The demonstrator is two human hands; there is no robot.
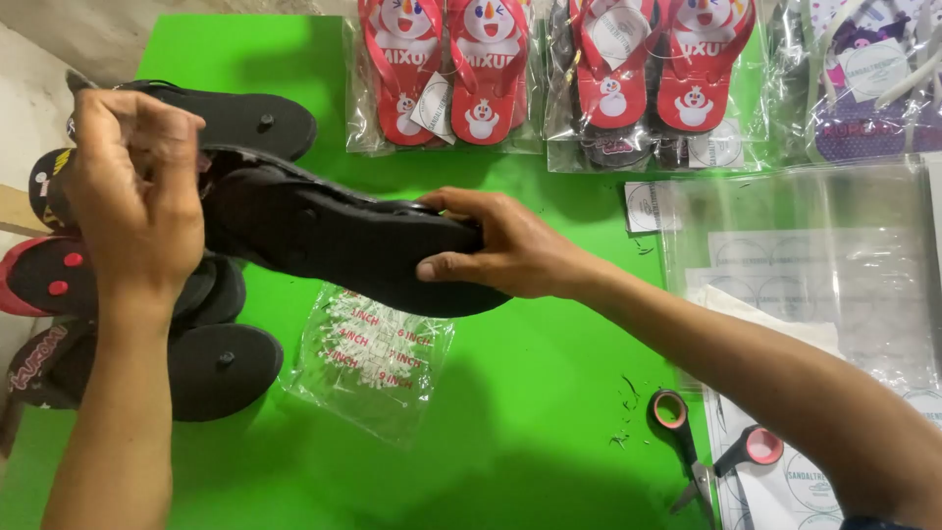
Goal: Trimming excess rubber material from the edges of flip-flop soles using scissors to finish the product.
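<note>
I hold a black flip-flop (334, 240) sole-up above a green table (530, 393). My right hand (500, 245) grips its heel end from the right, thumb under and fingers over the edge. My left hand (132, 196) is closed around the toe end at the left, hiding that part. Just below the flip-flop lies a small clear bag (373, 358) with red printed lettering.
A pile of black flip-flops (211, 368) with red-trimmed ones lies at the left edge. Bagged red cartoon-print flip-flops (446, 74) and another bagged red pair (657, 79) line the back. Clear bags and round-label sheets (814, 265) lie right, scissors (706, 451) beside them.
</note>
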